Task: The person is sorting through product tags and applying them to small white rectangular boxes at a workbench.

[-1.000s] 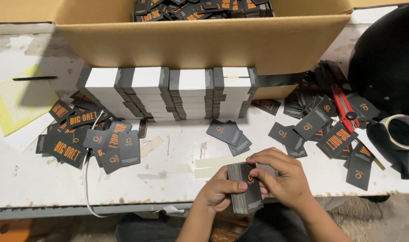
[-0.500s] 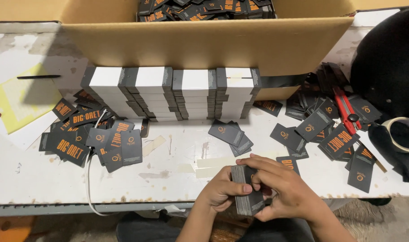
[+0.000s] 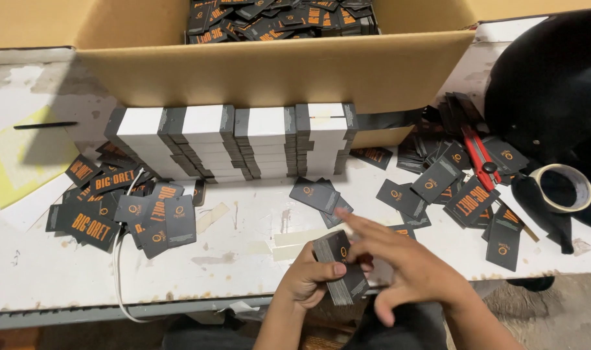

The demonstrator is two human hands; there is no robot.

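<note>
Loose dark cards point(image 3: 124, 210) with orange markings lie scattered on a scuffed white worktable point(image 3: 243, 259), in front of banded card bundles point(image 3: 237, 139) lined up against a large cardboard box point(image 3: 269, 68) holding more cards, with a red utility knife point(image 3: 480, 155) and a roll of tape point(image 3: 567, 188) off to the right. At the table's near edge, the left hand point(image 3: 305, 279) grips a thick stack of cards point(image 3: 341, 272) from its left side. The right hand point(image 3: 405, 266), blurred, is spread open with fingers extended just beside and over the stack's right side, holding nothing that can be made out.
</note>
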